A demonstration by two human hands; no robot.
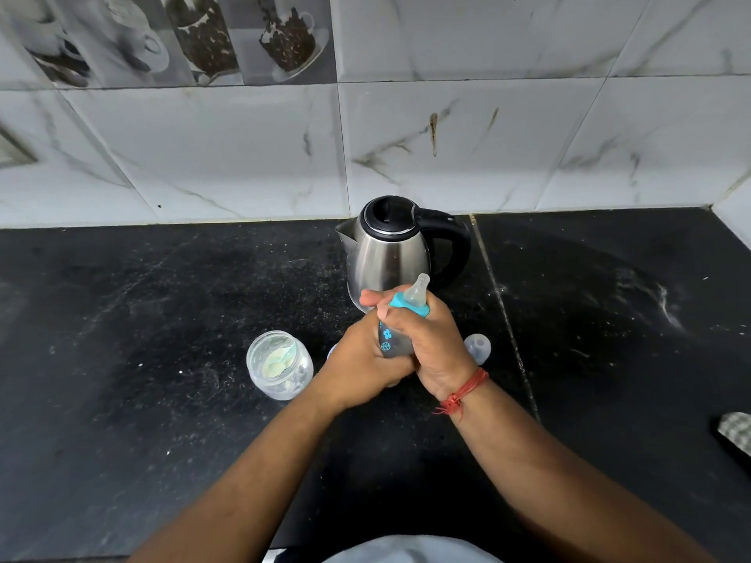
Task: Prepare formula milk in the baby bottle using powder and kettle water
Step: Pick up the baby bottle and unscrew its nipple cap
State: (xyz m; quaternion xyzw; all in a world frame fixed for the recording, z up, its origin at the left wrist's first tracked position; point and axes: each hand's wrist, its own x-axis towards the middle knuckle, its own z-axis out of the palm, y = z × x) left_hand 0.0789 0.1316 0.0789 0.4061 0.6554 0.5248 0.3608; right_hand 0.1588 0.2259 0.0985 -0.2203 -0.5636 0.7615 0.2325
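The baby bottle [388, 339] is upright between both hands, dark-looking with blue flower prints, a blue collar and a clear teat on top. My left hand [357, 365] grips its lower body from the left. My right hand [430, 343] wraps its upper body and collar from the right. The steel kettle [390, 253] with black lid and handle stands just behind the bottle, lid closed. An open clear jar of pale formula powder [279, 365] stands to the left, with a scoop inside.
The bottle's clear dome cap [477, 348] lies on the black stone counter [162, 319] right of my hands. A checked cloth [735, 430] shows at the right edge. A tiled wall [447, 148] rises behind the kettle.
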